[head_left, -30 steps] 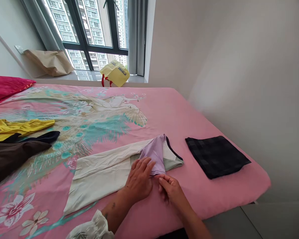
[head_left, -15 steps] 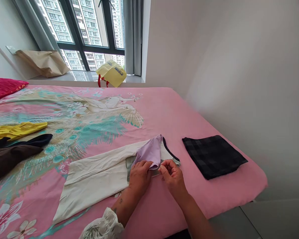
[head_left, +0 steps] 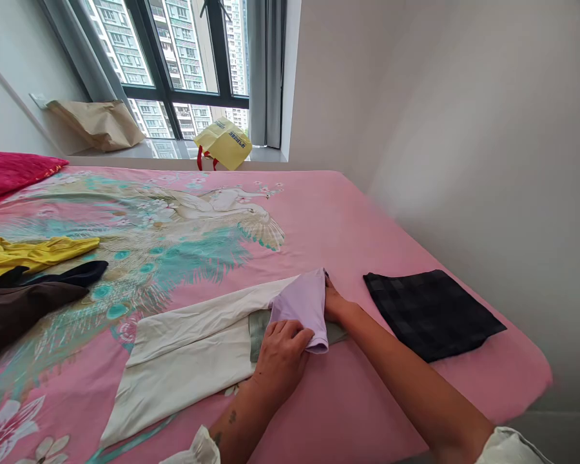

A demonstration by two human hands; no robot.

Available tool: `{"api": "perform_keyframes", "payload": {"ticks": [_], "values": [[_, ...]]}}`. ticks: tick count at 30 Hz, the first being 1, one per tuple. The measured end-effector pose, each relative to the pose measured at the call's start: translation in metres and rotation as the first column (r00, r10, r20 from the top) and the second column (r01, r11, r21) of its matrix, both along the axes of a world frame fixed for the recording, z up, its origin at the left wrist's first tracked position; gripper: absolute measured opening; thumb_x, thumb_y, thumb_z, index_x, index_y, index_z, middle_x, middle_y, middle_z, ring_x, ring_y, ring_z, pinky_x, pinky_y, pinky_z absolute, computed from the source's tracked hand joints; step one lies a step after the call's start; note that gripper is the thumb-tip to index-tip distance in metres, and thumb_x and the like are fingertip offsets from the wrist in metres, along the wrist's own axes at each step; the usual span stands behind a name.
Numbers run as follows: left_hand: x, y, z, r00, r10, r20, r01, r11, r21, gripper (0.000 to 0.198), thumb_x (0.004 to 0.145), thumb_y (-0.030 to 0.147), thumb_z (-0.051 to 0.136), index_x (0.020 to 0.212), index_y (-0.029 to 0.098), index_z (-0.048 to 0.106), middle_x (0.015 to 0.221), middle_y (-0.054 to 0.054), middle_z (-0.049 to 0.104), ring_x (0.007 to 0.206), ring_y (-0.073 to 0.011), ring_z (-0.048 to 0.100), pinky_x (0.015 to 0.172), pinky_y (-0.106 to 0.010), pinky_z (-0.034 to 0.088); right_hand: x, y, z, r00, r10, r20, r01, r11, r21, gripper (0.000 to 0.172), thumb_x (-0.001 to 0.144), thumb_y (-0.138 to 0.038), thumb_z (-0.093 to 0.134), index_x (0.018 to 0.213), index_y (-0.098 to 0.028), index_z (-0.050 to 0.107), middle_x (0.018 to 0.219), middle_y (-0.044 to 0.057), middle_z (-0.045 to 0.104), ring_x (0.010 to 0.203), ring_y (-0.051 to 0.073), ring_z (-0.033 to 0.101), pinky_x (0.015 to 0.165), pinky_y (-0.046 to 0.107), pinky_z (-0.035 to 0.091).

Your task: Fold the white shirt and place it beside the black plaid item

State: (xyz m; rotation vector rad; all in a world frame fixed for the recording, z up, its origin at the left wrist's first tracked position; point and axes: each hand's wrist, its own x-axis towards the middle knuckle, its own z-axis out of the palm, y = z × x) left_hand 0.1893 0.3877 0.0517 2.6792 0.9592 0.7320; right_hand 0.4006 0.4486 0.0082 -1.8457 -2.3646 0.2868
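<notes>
A long folded shirt [head_left: 193,361], cream with a grey-green band and a lavender sleeve [head_left: 302,303], lies across the bed. My left hand [head_left: 283,351] rests on the sleeve near its hem, fingers curled and closed against the cloth. At the far right end of the shirt, by the collar, my right hand [head_left: 336,303] reaches past the sleeve's edge and grips the fabric. Its fingertips are mostly hidden behind the lavender cloth. The dark neckband seen earlier is now covered. To the right of my right forearm lies a folded black checked cloth [head_left: 430,312].
The bed has a pink sheet [head_left: 314,219] with a printed peacock pattern. Yellow clothing [head_left: 43,254] and dark brown clothing [head_left: 24,316] lie at the left, below a red pillow [head_left: 14,174]. A paper bag [head_left: 101,125] and a yellow bag [head_left: 227,145] sit on the windowsill.
My right hand has moved from the sleeve's hem up to the collar end. The lavender sleeve now lies wider and flatter, over the neckband. My left hand stays near the hem.
</notes>
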Motion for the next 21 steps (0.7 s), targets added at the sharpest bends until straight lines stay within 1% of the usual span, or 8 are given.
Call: {"api": "perform_keyframes", "payload": {"ticks": [3,6,10,12,14,17,19,21], "values": [[-0.002,-0.006,-0.019,0.999,-0.017,-0.042,0.016,1.0,-0.012,0.021,0.079,0.015,0.055,0.095,0.026,0.064,0.092,-0.002,0.064,0.085,-0.0192,0.056,0.077,-0.035,0.043,0.014,0.001,-0.002,0.996,-0.028,0.089,0.034,0.997,-0.075,0.055,0.084,-0.037,0.046,0.138,-0.024,0.042,0.145,0.01,0.036,0.138,0.032,0.019,0.109,0.058,-0.002],[-0.003,-0.008,-0.039,1.0,-0.003,-0.024,0.003,1.0,0.012,0.025,0.077,0.013,0.057,0.097,0.026,0.064,0.096,-0.003,0.063,0.09,-0.02,0.056,0.082,-0.037,0.043,0.025,-0.001,-0.007,0.978,-0.168,0.125,0.181,0.977,-0.108,0.054,0.09,-0.037,0.034,0.142,-0.025,0.033,0.151,0.007,0.025,0.14,0.03,0.01,0.107,0.062,-0.001],[-0.005,-0.011,-0.055,0.999,0.023,0.043,-0.025,0.999,0.045,0.033,0.074,0.011,0.056,0.103,0.026,0.063,0.103,-0.004,0.062,0.099,-0.0218,0.054,0.092,-0.04,0.04,0.043,-0.001,-0.015,0.893,-0.45,-0.021,0.45,0.892,0.04,0.052,0.089,-0.037,0.035,0.137,-0.017,0.042,0.145,0.012,0.036,0.136,0.029,0.024,0.109,0.058,0.013],[-0.006,-0.013,-0.056,0.998,0.026,0.059,-0.029,0.999,0.04,0.036,0.073,0.011,0.055,0.105,0.025,0.062,0.105,-0.005,0.062,0.101,-0.0225,0.053,0.095,-0.042,0.037,0.048,-0.002,-0.014,0.845,-0.526,-0.097,0.534,0.837,0.121,0.048,0.09,-0.03,0.031,0.13,-0.01,0.048,0.138,0.017,0.043,0.132,0.028,0.032,0.108,0.053,0.021],[-0.006,-0.015,-0.055,0.998,0.027,0.061,-0.028,0.999,0.015,0.039,0.071,0.01,0.053,0.108,0.023,0.06,0.106,-0.006,0.063,0.102,-0.0229,0.053,0.097,-0.042,0.036,0.047,-0.008,-0.01,0.846,-0.515,-0.14,0.533,0.828,0.174,0.046,0.09,-0.022,0.026,0.128,-0.009,0.049,0.135,0.016,0.047,0.129,0.022,0.037,0.109,0.044,0.027],[-0.004,-0.018,-0.047,0.998,0.034,0.06,-0.033,0.999,-0.02,0.035,0.068,0.01,0.053,0.101,0.02,0.059,0.105,-0.006,0.064,0.102,-0.0235,0.054,0.098,-0.042,0.036,0.031,-0.028,-0.002,0.868,-0.341,-0.36,0.449,0.85,0.277,0.039,0.089,-0.022,0.03,0.118,-0.016,0.056,0.126,0.009,0.054,0.121,0.018,0.046,0.106,0.036,0.034],[-0.001,-0.018,-0.04,0.999,0.033,0.04,-0.032,0.999,-0.036,0.023,0.069,0.012,0.053,0.09,0.02,0.059,0.1,-0.006,0.065,0.099,-0.0235,0.056,0.094,-0.041,0.038,0.019,-0.046,0.001,0.809,-0.217,-0.546,0.45,0.827,0.339,0.032,0.089,-0.027,0.035,0.109,-0.019,0.06,0.118,0.008,0.059,0.114,0.019,0.051,0.103,0.038,0.038],[0.001,-0.015,-0.029,0.999,0.052,0.017,-0.05,0.995,-0.086,0.009,0.077,0.016,0.05,0.079,0.021,0.057,0.087,-0.005,0.065,0.087,-0.0214,0.058,0.083,-0.037,0.042,0.012,-0.065,-0.002,0.713,-0.197,-0.672,0.531,0.779,0.335,0.029,0.09,-0.031,0.039,0.105,-0.019,0.061,0.112,0.008,0.061,0.109,0.02,0.054,0.1,0.04,0.04]]}}
